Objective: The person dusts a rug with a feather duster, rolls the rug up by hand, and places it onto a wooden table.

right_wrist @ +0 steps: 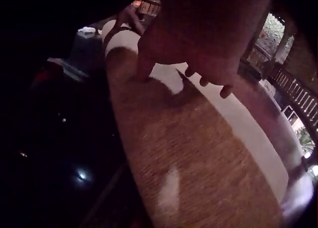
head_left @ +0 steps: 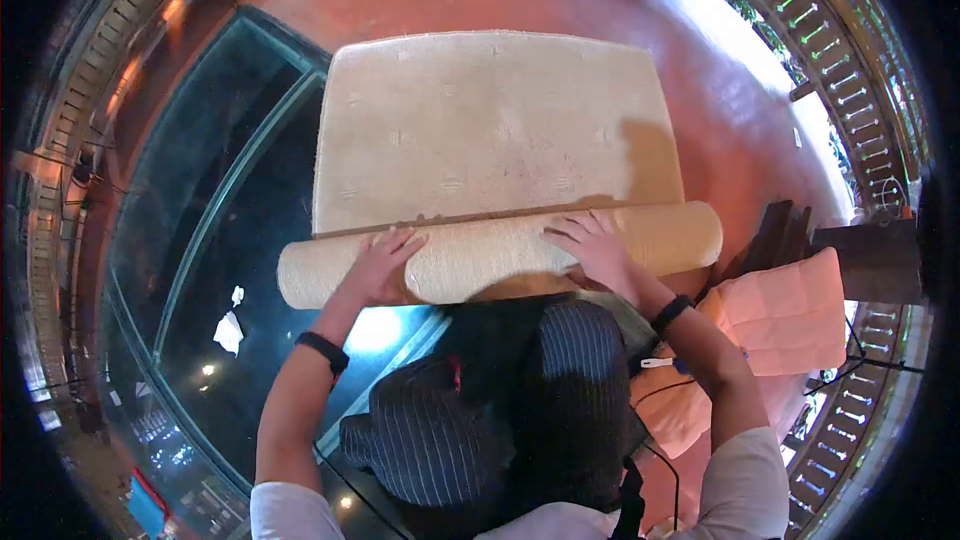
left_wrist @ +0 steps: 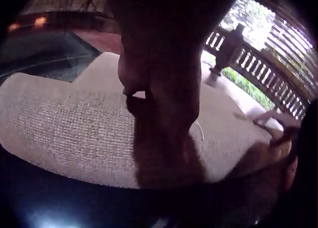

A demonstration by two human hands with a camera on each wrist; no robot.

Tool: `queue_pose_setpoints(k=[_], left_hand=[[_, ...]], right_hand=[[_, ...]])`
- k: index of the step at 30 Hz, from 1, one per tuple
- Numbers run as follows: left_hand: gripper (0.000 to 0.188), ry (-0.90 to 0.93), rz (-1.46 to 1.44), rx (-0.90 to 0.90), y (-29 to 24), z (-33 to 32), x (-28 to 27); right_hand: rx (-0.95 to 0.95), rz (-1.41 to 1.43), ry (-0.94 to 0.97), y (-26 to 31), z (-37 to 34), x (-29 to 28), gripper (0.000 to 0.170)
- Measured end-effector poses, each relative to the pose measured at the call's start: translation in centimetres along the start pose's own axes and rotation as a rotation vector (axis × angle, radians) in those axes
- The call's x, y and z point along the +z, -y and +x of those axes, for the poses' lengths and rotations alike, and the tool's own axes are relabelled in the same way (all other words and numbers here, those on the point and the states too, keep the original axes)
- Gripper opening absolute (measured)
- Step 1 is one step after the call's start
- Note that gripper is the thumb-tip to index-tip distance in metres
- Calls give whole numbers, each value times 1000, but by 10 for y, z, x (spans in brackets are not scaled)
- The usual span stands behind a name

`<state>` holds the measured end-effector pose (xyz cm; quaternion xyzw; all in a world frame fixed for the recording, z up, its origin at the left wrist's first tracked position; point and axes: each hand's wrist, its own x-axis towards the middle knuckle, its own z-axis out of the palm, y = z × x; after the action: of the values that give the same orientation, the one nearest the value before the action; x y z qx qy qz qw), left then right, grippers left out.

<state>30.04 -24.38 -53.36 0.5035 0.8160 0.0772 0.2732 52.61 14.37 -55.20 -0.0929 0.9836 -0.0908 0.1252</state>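
Observation:
A beige rug lies partly rolled, its flat part (head_left: 490,120) stretching away from the person and its near part wound into a thick roll (head_left: 480,265). On the left half of the roll rests my left hand (head_left: 385,262), fingers spread over the top. My right hand (head_left: 602,252) lies on the right half, its fingers pointing across the roll. The coarse woven backing (left_wrist: 74,123) faces outward in the left wrist view. In the right wrist view the right hand (right_wrist: 198,44) is dark, with fingertips at the far side of the roll (right_wrist: 184,138).
Dark glass panels (head_left: 270,200) in a frame lie left of the rug, with white scraps (head_left: 228,332) on them. Reddish floor (head_left: 720,130) extends beyond. An orange cushion (head_left: 780,315) sits at right beside a dark wooden post (head_left: 870,260). Railings (head_left: 850,90) curve around.

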Motion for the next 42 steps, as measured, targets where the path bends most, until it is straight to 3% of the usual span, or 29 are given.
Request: queue_pose_setpoints(k=[3,4,7,10,13,16,19,25,28,31,34,37,42], left_hand=[[124,46,-66,47,23,21,-9],[114,35,-27,99,27,22,-12],[101,-207,-88,258,29,-4,13],[91,-178,80,156,17,-28,30],[99,-264,309,-220,-38,-34,36],[107,-273,358,-261,-22,-10,36],[115,-231,288,-260,-15,4,15],[118,-145,245,-288,-13,21,-10],[119,-246,459,-191,-14,21,0],[123,-143,428,-240,-25,17,1],[130,-148,483,-286,-26,29,2],[131,-188,509,-314,-18,43,7],[117,-319,490,-318,-8,53,15]], right_hand=[[31,-145,-145,13,-17,5,65],[56,-195,-205,17,-21,0,59],[57,-349,-314,-1,-11,30,74],[54,-481,-415,-10,-2,39,94],[84,50,-62,-3,5,-27,111],[207,-32,8,-7,17,-41,110],[189,-39,-120,-7,5,-50,113],[242,-166,-21,8,3,-28,113],[240,-397,-182,-3,10,-5,118],[261,-264,-167,-11,20,-7,124],[316,-160,-76,-9,28,-30,127],[330,-150,-106,-12,35,-36,126],[285,-16,-191,-17,39,-31,119]])
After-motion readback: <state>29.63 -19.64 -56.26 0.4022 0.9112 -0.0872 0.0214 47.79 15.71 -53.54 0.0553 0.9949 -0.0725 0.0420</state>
